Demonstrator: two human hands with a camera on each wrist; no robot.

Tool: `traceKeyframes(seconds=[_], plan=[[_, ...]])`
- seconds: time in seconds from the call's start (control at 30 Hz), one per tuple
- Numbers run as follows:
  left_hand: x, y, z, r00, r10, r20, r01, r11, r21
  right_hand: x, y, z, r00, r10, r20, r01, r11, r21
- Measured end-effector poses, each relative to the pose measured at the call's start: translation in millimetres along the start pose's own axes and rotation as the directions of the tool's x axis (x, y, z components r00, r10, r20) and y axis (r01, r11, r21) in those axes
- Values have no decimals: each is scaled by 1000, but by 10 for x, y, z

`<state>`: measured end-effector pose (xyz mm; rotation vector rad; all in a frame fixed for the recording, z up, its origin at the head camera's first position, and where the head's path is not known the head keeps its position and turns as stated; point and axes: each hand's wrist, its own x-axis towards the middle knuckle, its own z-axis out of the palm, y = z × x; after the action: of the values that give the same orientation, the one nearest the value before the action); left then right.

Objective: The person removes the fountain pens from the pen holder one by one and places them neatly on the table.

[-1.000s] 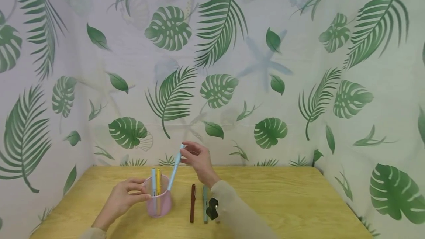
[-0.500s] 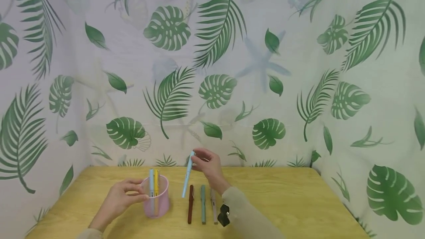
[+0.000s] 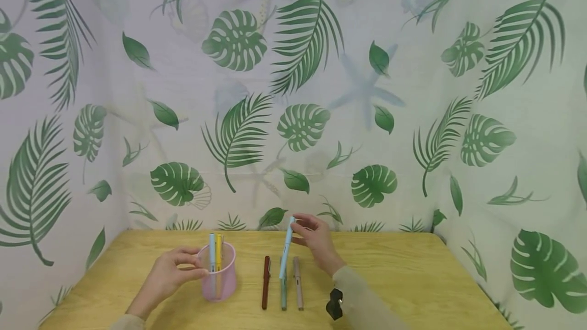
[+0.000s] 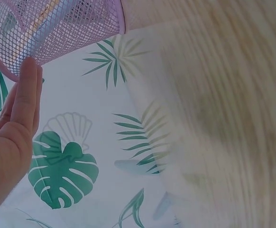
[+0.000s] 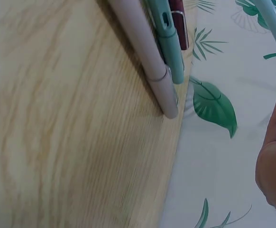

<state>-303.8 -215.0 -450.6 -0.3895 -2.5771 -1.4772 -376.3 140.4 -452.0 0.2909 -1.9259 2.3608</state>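
Note:
My left hand grips the rim of a pink mesh pen cup, thumb at the front and fingers at its left side. A light blue pen and a yellow pen stand inside the cup. Between thumb and fingertips my right hand pinches another light blue pen by its upper end, tilted, its lower tip overlapping a green pen. That green pen lies between a dark red pen and a pinkish-grey pen. In the left wrist view, fingers lie against the mesh.
The three pens lie roughly parallel on a wooden table, to the right of the cup. A white curtain with green leaf prints hangs behind the table and at both sides.
My right hand has carried the light blue pen from the cup's rim rightward, over the pens on the table. The left hand has stayed at the cup.

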Motion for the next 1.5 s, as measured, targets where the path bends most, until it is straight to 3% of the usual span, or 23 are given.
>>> traceKeyframes(seconds=[0.23,0.67,0.93,1.5], plan=[[-23,18,-1,1000,25,9,-25,1000,-17,-24,-30,-52,1000,6,-7,-6,1000,-14],[-16,8,-11,1000,12,-1,-12,1000,-11,-7,-65,-126,1000,25,2,-25,999,-33],[3,29,-35,999,51,-4,-51,999,-4,15,-99,-166,1000,24,-2,-24,996,-84],[10,3,-22,999,48,-1,-48,998,29,16,-29,-375,985,111,133,-79,971,-224]])
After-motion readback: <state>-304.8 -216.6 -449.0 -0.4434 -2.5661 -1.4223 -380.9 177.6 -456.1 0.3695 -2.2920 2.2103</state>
